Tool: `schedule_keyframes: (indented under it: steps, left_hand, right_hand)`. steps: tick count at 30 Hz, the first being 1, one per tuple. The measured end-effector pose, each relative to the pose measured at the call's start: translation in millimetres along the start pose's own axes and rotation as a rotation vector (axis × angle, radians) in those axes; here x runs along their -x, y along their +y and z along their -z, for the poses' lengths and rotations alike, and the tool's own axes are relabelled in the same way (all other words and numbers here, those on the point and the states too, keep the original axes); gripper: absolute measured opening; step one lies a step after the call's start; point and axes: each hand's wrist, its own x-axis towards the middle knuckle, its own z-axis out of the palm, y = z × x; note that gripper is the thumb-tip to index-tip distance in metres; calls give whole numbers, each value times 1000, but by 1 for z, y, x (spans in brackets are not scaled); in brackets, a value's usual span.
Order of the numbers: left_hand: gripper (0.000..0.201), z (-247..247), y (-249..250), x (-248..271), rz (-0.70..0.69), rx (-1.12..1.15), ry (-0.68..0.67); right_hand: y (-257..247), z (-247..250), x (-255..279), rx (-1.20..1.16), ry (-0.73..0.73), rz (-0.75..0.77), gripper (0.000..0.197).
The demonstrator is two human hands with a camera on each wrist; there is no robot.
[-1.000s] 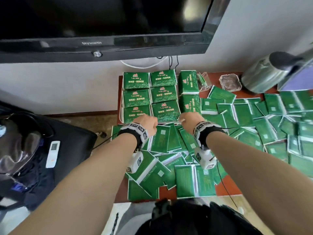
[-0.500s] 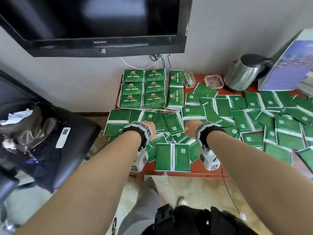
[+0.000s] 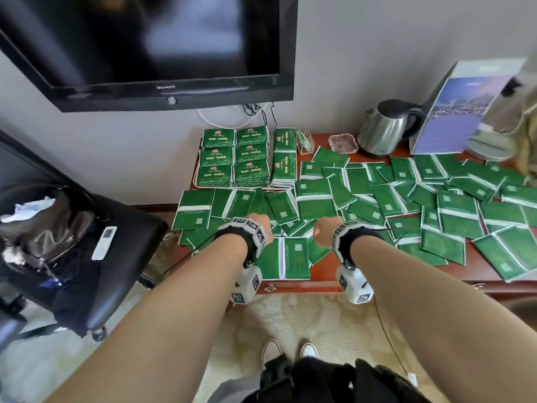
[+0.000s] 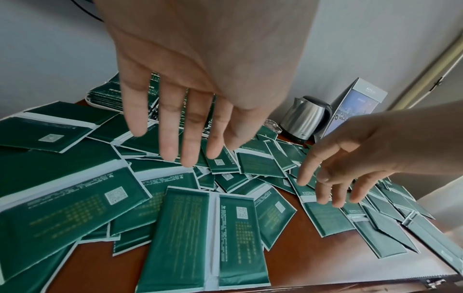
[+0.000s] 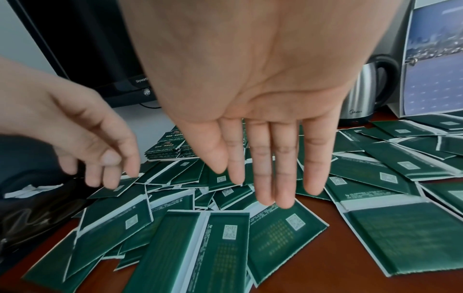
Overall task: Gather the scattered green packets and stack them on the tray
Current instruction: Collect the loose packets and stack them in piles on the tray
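Both hands are hanging palm-down over the mess of green packets (image 3: 363, 199), and neither one is holding anything. The left hand (image 4: 190, 89) is showing straight fingers (image 4: 168, 138) slightly fanned apart, floating above the pile, and I can't tell if any tip is actually touching a packet. The right hand (image 5: 250, 99) is keeping its fingers (image 5: 283, 168) straight and mostly side by side, pointing down at the pile; from the left wrist view it's looking a bit more relaxed and drooping. The loose packets are lying back-side up, overlapping each other all over the red-brown table (image 3: 325, 274), and one is sitting squarely at the front edge between the two wrists. The neat stacks (image 3: 232, 158) are sitting face up on the tray (image 3: 195, 186) at the back left corner by the wall, with another stack (image 3: 284, 158) just beside them. A steel kettle (image 3: 383, 132) is standing at the back, and a dark TV (image 3: 145, 48) is hanging above it all.
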Motion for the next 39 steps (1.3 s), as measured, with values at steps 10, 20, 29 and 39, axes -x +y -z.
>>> schedule_keyframes:
  steps: [10,20,29,39]
  left_hand:
    - [36,-28,-24,-2,-3,6,-35]
    - [25,-46,-20,-22,37,27,-41]
    - [21,-43,53,-51,-76,-21,-162]
    - [25,-20,202,-79,-203,-88,-83]
  right_hand:
    - [-8,-20,-8,-12,-10,2,22]
    - [17,-45,-13,-49,-59,-81,21]
    - [76,-64,12,-196,-91,-188,18]
    - [236,-53,37,-184,-20,-294,15]
